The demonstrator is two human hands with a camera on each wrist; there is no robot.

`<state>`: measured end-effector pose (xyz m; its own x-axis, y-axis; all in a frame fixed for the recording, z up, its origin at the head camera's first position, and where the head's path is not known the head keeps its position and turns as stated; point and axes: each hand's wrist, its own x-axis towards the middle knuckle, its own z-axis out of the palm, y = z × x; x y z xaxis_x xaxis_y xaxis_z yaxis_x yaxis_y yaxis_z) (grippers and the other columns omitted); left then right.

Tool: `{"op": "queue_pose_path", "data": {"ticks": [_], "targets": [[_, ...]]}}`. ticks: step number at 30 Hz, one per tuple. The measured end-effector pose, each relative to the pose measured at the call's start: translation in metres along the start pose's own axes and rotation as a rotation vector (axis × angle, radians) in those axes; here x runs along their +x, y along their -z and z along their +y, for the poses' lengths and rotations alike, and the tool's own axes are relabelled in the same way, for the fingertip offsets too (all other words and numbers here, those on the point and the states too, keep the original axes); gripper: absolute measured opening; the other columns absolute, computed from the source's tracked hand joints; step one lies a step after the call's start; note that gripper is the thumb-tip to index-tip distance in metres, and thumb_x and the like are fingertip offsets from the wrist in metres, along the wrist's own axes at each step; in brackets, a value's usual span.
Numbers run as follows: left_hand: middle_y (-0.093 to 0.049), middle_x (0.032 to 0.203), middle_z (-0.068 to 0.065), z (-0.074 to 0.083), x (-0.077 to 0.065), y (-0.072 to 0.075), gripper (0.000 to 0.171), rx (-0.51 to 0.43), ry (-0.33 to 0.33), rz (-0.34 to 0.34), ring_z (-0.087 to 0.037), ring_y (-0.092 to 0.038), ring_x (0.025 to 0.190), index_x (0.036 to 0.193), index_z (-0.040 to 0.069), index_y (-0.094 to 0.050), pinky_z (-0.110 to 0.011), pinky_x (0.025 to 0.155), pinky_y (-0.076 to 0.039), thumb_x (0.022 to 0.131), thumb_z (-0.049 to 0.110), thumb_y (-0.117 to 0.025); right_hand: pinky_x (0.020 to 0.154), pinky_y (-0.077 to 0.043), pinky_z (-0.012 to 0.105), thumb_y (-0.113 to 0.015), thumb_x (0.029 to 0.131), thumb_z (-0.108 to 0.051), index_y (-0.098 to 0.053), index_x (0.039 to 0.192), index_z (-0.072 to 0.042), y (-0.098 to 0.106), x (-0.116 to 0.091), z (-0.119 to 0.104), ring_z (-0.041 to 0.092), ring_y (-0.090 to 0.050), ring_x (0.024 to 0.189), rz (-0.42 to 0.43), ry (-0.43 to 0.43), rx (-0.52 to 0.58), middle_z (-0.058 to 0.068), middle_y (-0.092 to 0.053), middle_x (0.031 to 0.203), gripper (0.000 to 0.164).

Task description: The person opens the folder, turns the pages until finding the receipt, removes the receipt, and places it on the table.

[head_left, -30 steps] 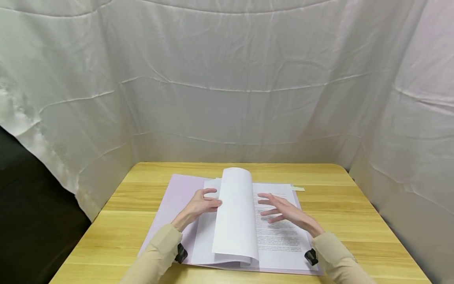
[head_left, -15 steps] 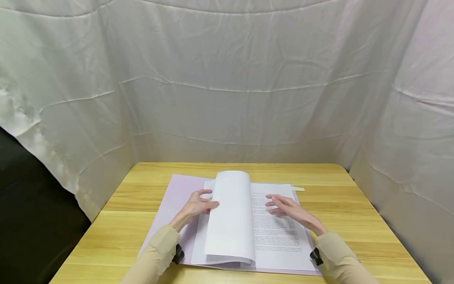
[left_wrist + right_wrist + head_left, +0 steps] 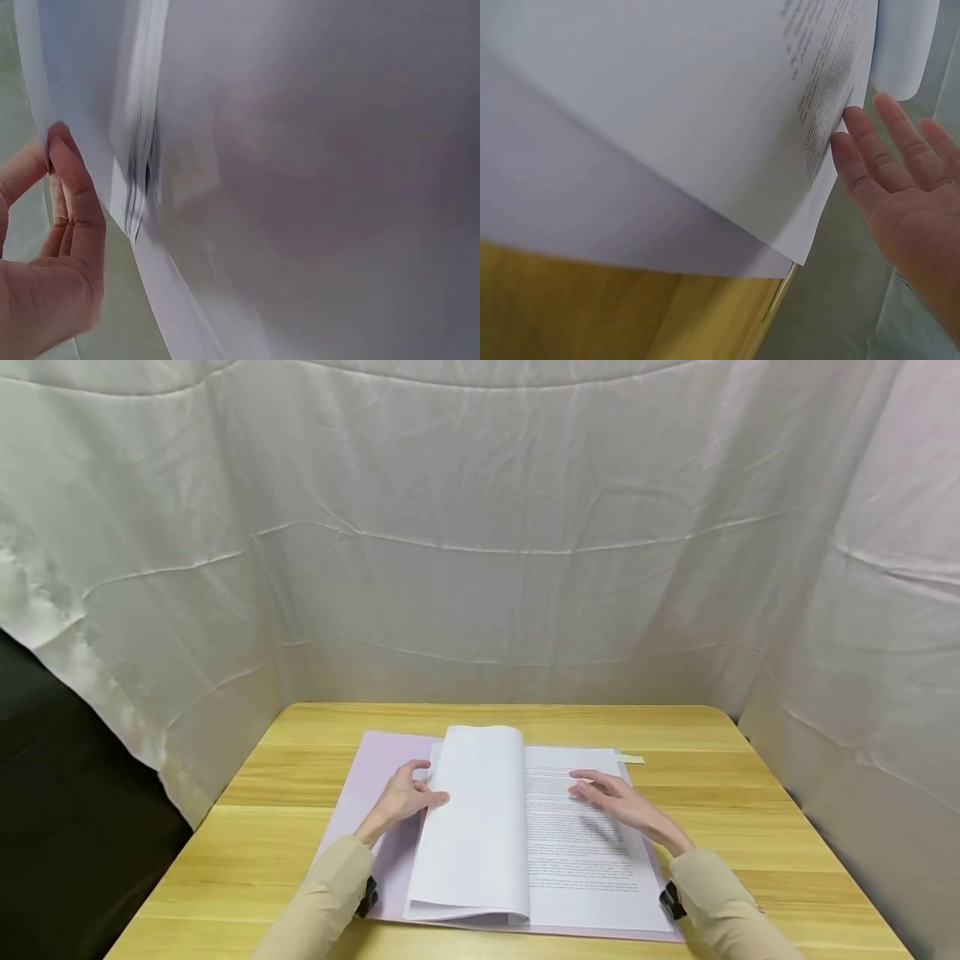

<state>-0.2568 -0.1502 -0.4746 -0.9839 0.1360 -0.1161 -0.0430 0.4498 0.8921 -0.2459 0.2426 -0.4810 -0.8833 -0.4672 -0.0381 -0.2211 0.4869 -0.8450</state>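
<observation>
A pale purple folder [image 3: 381, 760] lies spread out with white paper sheets inside. My left hand [image 3: 397, 797] pinches the left edge of a turned sheet of paper [image 3: 476, 827] between thumb and fingers, as the left wrist view also shows. This sheet bends in a curve at its right side and shows a blank face. To its right is a printed page [image 3: 577, 868] full of text lines. My right hand [image 3: 626, 806] hovers over that page with loosely spread fingers and holds nothing; its fingers [image 3: 859, 169] overlap the page edge in the right wrist view.
The folder rests on a wooden table [image 3: 735, 793] close to its front edge. A pale yellow-green tab [image 3: 631, 759] sticks out at the folder's upper right. Light grey curtains [image 3: 495, 560] hang behind and at both sides; something black [image 3: 67, 810] fills the lower left.
My left hand has moved left with the sheet's edge, and the sheet lies lower and flatter over the left side. My right hand has shifted slightly right, its fingers drawn closer together.
</observation>
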Motion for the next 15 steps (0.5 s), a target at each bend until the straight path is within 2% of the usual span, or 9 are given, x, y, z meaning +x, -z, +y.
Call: {"op": "queue_pose_path", "data": {"ticks": [7,15], "targets": [[-0.067,0.074,-0.007,-0.0021,-0.0036,0.0020,0.079,0.153,-0.012,0.037,-0.014,-0.057,0.059,0.147,-0.006,-0.039,-0.025,0.061,-0.048,0.083,0.013,-0.081,0.112,-0.040,0.063,-0.045,0.108,-0.028,-0.042,0.149,0.002,0.0001,-0.0012,0.0000,0.042,-0.054,0.134,0.010,-0.026,-0.005,0.024,-0.060,0.140,0.050],[-0.065,0.074,-0.009,-0.0066,-0.0045,0.0042,0.077,0.227,-0.057,0.072,-0.014,-0.056,0.063,0.144,-0.008,-0.041,-0.025,0.060,-0.047,0.080,0.007,-0.081,0.112,-0.040,0.064,-0.047,0.108,-0.029,-0.044,0.148,0.000,-0.0002,-0.0020,-0.0005,0.041,-0.054,0.134,0.021,-0.054,-0.018,0.021,-0.061,0.140,0.050]]}}
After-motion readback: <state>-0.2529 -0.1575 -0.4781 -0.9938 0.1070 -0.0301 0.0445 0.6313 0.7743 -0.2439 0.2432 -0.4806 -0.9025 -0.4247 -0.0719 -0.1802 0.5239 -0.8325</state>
